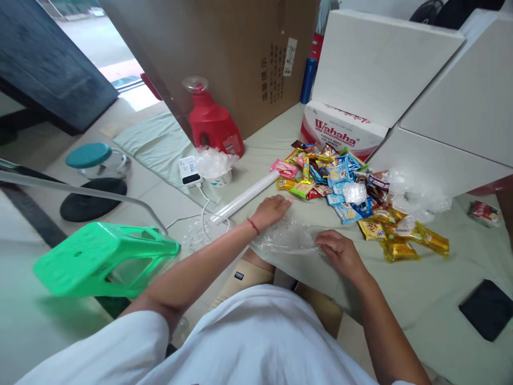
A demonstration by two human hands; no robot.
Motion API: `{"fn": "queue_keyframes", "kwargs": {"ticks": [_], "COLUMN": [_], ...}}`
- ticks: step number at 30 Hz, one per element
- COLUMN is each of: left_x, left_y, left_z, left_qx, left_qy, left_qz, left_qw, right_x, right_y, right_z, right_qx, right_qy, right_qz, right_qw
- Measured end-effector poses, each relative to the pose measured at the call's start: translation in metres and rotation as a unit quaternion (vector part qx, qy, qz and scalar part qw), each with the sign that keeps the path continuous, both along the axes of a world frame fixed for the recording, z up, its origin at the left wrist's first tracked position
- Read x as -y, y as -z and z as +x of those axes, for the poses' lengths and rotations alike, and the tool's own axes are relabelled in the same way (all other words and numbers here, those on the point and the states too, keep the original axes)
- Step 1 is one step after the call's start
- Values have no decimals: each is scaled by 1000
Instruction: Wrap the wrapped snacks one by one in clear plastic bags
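Clear plastic bag: the thin, creased bag [286,238] lies between the two hands at the near edge of the cloth-covered table [433,299], on the person's side of the snacks; its mouth and seams cannot be made out.
Right hand: the right hand [342,254] has thumb and fingers drawn together in a small pinch on the bag's right end.
Left hand: the left hand [271,212], a red bracelet [253,226] at its wrist, reaches over the bag's far left part with fingers partly bent; whether its grip has hold of the film cannot be told.
Film tension: such thin film will probably cling and fold, so a light, even pull between both hands should serve better than a hard tug, which might tear it.
Finger placement: pinching close to the edge, one layer at a time, would likely help part the plies.
Snack pile: wrapped snacks [339,171] lie heaped just beyond the hands, with gold packets [401,251] further right; working low and on the near side should avoid dragging any along.
White roll: the long white roll [245,198] slants just beside the left hand; the elbow and wrist are best lifted clear of it.
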State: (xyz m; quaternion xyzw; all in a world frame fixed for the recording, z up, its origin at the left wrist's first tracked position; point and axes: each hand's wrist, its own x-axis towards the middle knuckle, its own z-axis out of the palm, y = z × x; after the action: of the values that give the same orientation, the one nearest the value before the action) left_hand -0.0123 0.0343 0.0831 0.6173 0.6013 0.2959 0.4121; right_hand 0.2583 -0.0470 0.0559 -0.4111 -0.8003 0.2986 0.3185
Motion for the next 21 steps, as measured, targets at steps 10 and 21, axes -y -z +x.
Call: {"fn": "queue_keyframes", "kwargs": {"ticks": [10, 21], "left_x": [7, 38], "left_y": [11, 27], "left_z": [45, 10], "left_qx": [-78, 353], "left_qy": [279, -18], "left_qz": [-197, -321], "left_qw": [937, 878], "right_x": [32, 48], "right_y": [-10, 16], "right_z": [23, 80], "right_qx": [0, -46], "right_qy": [-1, 178], "right_qz": [72, 16], "right_qw": [997, 983]}}
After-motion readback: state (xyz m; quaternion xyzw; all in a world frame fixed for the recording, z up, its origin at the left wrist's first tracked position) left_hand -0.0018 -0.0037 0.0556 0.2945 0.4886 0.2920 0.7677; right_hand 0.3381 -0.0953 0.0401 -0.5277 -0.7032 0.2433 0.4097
